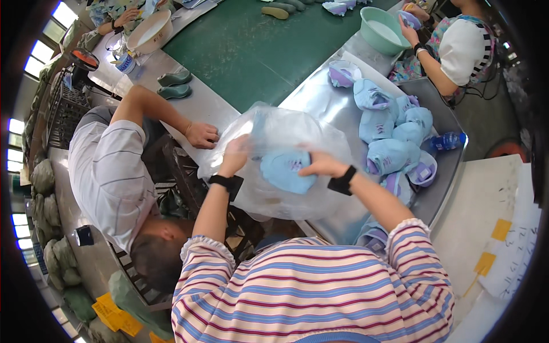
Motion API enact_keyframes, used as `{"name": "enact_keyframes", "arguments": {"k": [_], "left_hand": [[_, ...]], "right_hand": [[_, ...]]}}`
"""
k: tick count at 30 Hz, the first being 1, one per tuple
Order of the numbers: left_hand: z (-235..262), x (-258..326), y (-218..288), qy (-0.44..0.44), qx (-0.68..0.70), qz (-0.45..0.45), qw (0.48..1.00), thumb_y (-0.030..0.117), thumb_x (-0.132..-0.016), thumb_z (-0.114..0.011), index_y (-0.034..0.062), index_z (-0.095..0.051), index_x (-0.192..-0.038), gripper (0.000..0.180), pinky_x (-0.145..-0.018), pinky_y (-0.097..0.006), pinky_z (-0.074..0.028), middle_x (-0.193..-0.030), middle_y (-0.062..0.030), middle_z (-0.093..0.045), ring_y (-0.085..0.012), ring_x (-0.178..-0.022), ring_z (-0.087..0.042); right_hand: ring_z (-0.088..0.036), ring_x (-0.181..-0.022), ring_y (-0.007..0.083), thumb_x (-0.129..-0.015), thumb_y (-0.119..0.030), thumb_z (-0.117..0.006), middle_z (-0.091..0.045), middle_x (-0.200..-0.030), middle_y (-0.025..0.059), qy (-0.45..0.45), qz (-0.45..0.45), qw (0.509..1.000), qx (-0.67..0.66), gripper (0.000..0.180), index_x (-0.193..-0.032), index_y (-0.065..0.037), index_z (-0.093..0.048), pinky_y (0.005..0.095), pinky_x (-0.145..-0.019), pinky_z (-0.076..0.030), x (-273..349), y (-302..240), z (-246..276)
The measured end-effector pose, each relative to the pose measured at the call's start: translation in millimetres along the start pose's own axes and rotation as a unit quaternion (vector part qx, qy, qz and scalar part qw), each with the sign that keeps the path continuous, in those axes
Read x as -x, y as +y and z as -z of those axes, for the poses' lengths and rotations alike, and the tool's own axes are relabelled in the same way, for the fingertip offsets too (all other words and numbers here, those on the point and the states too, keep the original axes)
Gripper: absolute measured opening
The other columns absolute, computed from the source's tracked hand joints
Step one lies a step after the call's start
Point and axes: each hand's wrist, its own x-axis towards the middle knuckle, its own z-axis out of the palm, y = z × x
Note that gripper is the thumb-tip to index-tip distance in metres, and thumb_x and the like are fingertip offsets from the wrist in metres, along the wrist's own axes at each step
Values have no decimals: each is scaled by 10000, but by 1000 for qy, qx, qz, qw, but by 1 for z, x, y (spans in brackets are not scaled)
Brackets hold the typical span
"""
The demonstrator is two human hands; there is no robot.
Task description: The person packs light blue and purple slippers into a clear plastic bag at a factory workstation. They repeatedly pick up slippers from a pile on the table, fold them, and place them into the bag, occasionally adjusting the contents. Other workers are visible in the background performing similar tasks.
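Observation:
My right hand (323,165) pinches the edge of a light blue shoe upper (286,172) with small purple marks on it. The upper is over a large clear plastic bag (274,207) spread across the metal tabletop. My left hand (237,153) is at the bag's left side, its fingers smeared by motion, so its grip is unclear. To the right, several more light blue shoe uppers (393,155) with purple linings lie heaped on the metal tray.
A blue bottle (449,141) lies beside the heap. Close on my left, a person in a striped shirt (111,177) bends down, one hand on the table. Dark green shoe lasts (174,84) and a pale green basin (382,31) stand farther off, near other people working.

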Motion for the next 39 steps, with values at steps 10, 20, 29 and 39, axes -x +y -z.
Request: {"name": "enact_keyframes", "arguments": {"k": [10, 20, 29, 39], "left_hand": [[37, 16, 90, -27, 612, 161, 774, 108, -881, -485, -55, -466, -1171, 333, -876, -288, -393, -1097, -86, -558, -178, -990, -537], [79, 9, 179, 65, 523, 19, 850, -7, -832, -459, 20, -523, -1097, 274, -604, -267, -421, -811, -77, -606, -104, -680, -518], [69, -9, 189, -114, 388, 12, 915, 21, -715, -390, -18, -586, -696, 200, -602, -225, -387, -664, -19, -555, -96, -618, -469], [47, -9, 182, 118, 427, 43, 895, 37, -821, -388, -9, -629, -926, 267, -696, -250, -416, -828, -42, -564, -121, -736, -511]], "right_hand": [[-580, -813, 171, -710, -227, -657, -577, -982, 96, -72, 1, 911, -406, 613, -1261, -96, -424, 273, -692, -482, 88, -19, 77], [-545, -912, 171, -641, -202, -661, -560, -1017, 83, -79, 121, 989, 19, 682, -1262, -58, -420, 282, -785, -426, 139, -105, 86], [-566, -891, 169, -707, -218, -642, -537, -1089, 93, 56, 51, 951, -301, 609, -1252, -52, -428, 273, -748, -462, 125, -68, 87], [-563, -682, 178, -829, -324, -551, -552, -957, 48, 205, 87, 844, -487, 494, -1269, -160, -399, 224, -368, -378, 130, -49, 88]]}}
